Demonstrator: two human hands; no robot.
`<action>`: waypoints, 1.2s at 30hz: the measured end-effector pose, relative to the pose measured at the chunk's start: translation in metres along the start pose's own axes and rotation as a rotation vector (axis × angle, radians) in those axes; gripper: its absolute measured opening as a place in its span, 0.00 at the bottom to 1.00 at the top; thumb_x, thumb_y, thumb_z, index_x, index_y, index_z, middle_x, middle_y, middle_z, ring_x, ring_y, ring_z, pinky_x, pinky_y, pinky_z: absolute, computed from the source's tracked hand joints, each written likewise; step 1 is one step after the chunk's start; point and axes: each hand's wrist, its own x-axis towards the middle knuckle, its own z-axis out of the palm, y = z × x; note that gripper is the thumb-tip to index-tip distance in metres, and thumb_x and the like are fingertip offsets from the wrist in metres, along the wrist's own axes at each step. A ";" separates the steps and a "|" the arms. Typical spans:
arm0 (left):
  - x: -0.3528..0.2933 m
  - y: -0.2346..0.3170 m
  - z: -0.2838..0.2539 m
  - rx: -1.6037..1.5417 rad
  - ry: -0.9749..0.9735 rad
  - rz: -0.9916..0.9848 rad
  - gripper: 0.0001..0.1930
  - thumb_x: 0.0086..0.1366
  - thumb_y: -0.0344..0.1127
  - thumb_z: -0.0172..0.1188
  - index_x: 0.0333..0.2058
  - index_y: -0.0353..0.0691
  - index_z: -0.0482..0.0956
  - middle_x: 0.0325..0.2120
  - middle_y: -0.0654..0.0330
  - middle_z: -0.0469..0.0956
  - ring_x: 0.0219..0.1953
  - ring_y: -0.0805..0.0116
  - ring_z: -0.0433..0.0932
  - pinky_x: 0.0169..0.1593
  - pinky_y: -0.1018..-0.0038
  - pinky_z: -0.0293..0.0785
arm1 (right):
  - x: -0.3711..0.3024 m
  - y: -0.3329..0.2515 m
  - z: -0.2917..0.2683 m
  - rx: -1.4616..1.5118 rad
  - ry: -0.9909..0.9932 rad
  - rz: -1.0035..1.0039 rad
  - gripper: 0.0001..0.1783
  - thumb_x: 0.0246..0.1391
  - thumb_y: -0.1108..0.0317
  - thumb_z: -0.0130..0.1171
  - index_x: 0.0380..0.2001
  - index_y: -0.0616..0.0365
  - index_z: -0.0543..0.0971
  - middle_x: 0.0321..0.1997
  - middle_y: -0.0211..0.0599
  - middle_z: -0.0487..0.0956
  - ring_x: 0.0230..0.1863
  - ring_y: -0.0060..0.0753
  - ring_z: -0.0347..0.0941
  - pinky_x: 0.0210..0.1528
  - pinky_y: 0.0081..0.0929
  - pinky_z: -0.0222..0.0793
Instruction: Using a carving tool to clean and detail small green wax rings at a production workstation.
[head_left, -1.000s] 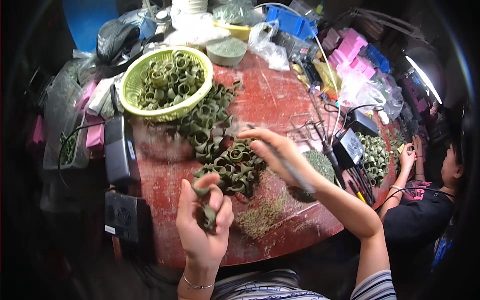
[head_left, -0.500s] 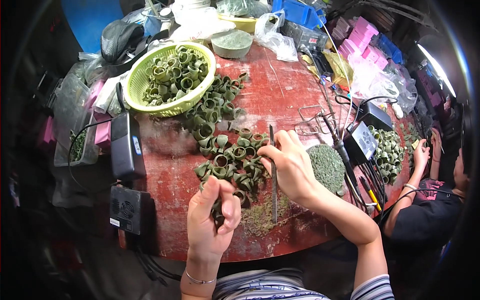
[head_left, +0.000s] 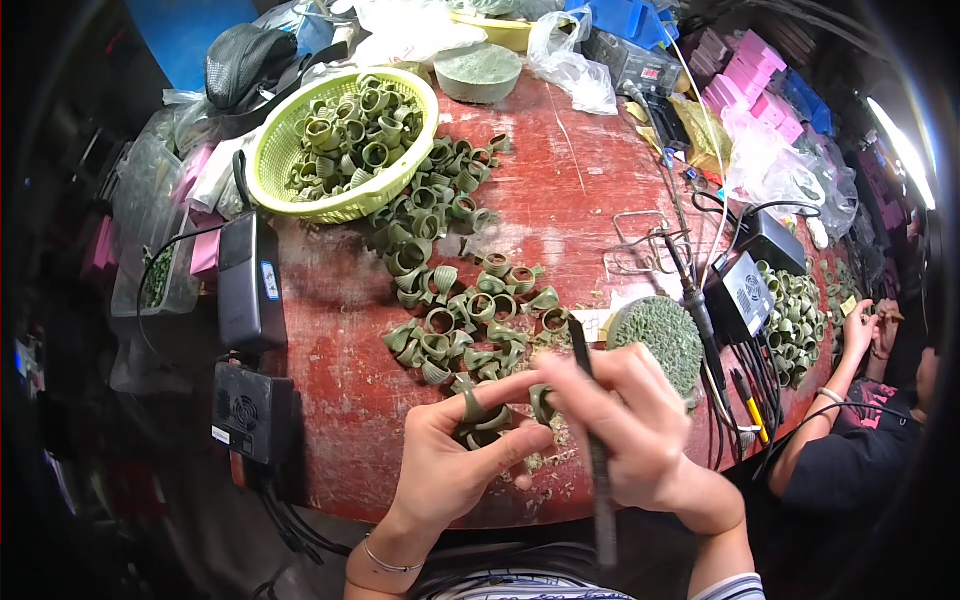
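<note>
Left hand: bare.
Left wrist: thin silvery bangle, narrow, rounded band.
Right hand: bare, fingers blurred.
Right sleeve: white with dark blue-grey stripes, partly visible at near edge.
Shirt: near edge, centre; dark-and-pale striping above, white cloth with blue line pattern below, fine detail unclear.

Right hand: blurred in part
Green rings: partly hidden by left hand
Blue panel: cut off above
</note>
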 end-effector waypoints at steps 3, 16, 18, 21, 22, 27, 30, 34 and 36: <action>0.001 0.005 0.001 -0.043 0.013 -0.003 0.20 0.54 0.21 0.58 0.48 0.33 0.71 0.30 0.58 0.78 0.28 0.77 0.76 0.26 0.84 0.74 | -0.005 -0.001 -0.003 0.275 0.133 0.129 0.21 0.43 0.80 0.58 0.45 0.68 0.72 0.26 0.42 0.78 0.23 0.33 0.75 0.25 0.23 0.71; 0.000 0.001 0.005 0.211 0.055 0.174 0.19 0.52 0.20 0.60 0.45 0.33 0.73 0.28 0.60 0.76 0.22 0.80 0.73 0.23 0.85 0.70 | -0.020 0.008 -0.003 0.798 0.010 0.262 0.11 0.45 0.77 0.60 0.35 0.65 0.75 0.28 0.44 0.79 0.25 0.37 0.78 0.26 0.26 0.74; -0.001 0.002 0.006 0.198 0.058 0.173 0.19 0.52 0.20 0.60 0.45 0.32 0.73 0.27 0.60 0.76 0.21 0.80 0.73 0.23 0.85 0.69 | -0.021 0.008 -0.001 0.798 0.021 0.267 0.11 0.45 0.77 0.60 0.35 0.65 0.75 0.28 0.45 0.79 0.26 0.37 0.78 0.26 0.27 0.74; -0.002 0.004 0.004 0.160 0.035 0.116 0.19 0.53 0.20 0.60 0.45 0.32 0.73 0.26 0.61 0.76 0.21 0.81 0.73 0.23 0.85 0.69 | -0.024 0.007 0.001 0.764 0.052 0.263 0.11 0.44 0.78 0.60 0.35 0.65 0.75 0.29 0.46 0.79 0.27 0.38 0.78 0.27 0.27 0.74; -0.001 0.004 0.004 0.166 0.028 0.105 0.18 0.53 0.21 0.60 0.45 0.32 0.73 0.25 0.61 0.76 0.20 0.81 0.73 0.23 0.85 0.69 | -0.025 0.006 0.001 0.748 0.074 0.307 0.11 0.44 0.77 0.61 0.34 0.64 0.76 0.29 0.45 0.79 0.27 0.38 0.78 0.27 0.27 0.74; -0.002 0.006 0.002 0.134 0.017 0.054 0.18 0.54 0.21 0.59 0.46 0.32 0.72 0.24 0.62 0.75 0.20 0.81 0.72 0.22 0.85 0.69 | -0.026 0.003 0.001 0.647 0.122 0.309 0.09 0.44 0.74 0.61 0.32 0.61 0.78 0.28 0.42 0.79 0.27 0.36 0.78 0.27 0.26 0.74; 0.000 0.007 0.005 0.074 -0.005 0.041 0.18 0.55 0.21 0.58 0.46 0.32 0.72 0.24 0.62 0.75 0.20 0.82 0.71 0.22 0.85 0.69 | -0.030 0.001 -0.006 0.511 0.178 0.369 0.08 0.44 0.73 0.62 0.31 0.60 0.78 0.27 0.40 0.79 0.26 0.35 0.78 0.26 0.25 0.73; -0.001 0.009 0.004 0.082 -0.008 0.063 0.18 0.56 0.21 0.56 0.47 0.33 0.72 0.24 0.62 0.74 0.20 0.82 0.71 0.22 0.86 0.69 | -0.025 0.003 -0.001 0.781 0.081 0.349 0.09 0.43 0.74 0.62 0.31 0.61 0.78 0.26 0.41 0.79 0.24 0.35 0.77 0.25 0.25 0.73; 0.000 0.009 0.004 0.084 -0.019 0.072 0.18 0.56 0.21 0.56 0.47 0.33 0.72 0.24 0.62 0.74 0.19 0.82 0.71 0.21 0.86 0.68 | -0.024 0.001 0.000 0.760 0.069 0.393 0.11 0.43 0.75 0.63 0.33 0.62 0.77 0.26 0.42 0.79 0.24 0.35 0.77 0.24 0.26 0.73</action>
